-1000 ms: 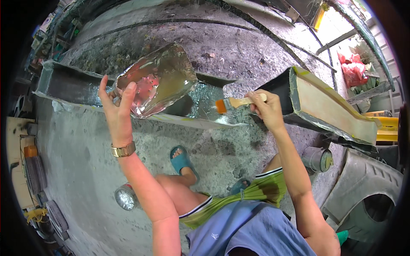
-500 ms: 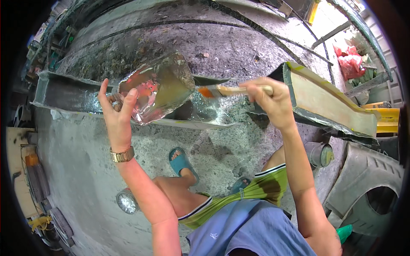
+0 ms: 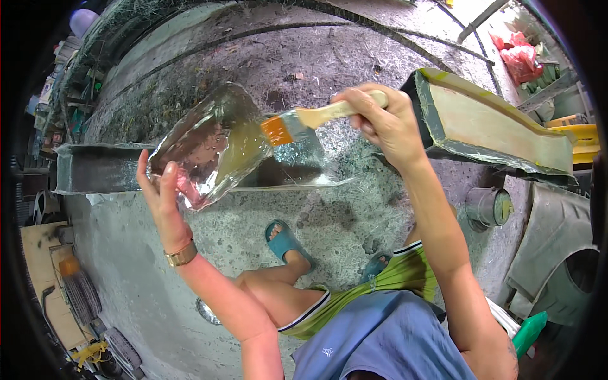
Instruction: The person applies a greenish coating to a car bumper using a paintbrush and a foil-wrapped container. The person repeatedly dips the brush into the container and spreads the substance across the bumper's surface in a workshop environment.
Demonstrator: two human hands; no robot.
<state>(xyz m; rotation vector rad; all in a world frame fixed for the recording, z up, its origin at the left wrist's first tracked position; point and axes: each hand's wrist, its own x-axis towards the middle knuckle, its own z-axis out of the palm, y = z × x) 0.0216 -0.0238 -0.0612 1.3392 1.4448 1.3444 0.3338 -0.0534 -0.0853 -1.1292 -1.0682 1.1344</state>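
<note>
My left hand [image 3: 166, 206] holds a shiny, foil-like tray [image 3: 201, 136] by its near left side, tilted in the air. Yellowish liquid [image 3: 244, 145] lies in it, and pinkish patches show on its shiny wall. My right hand [image 3: 387, 123] grips the pale wooden handle of a paintbrush [image 3: 323, 115]. Its orange-tinted bristles hang at the tray's right rim; whether they touch it I cannot tell. Behind the tray lies a long, dark channel-shaped piece [image 3: 104, 171], glossy and wet-looking towards its right part.
At the right lies another long moulded piece [image 3: 500, 117], dark-edged and cream inside. A metal can [image 3: 486, 208] stands on the concrete floor near my right knee, beside a grey moulded panel [image 3: 551, 234]. Wheels [image 3: 81, 294] and a board [image 3: 41, 253] lie at far left.
The tray has come nearer and tilted more steeply with my left hand. My right hand has risen and moved slightly left, bringing the brush to the tray's rim. The whole view has shifted slightly.
</note>
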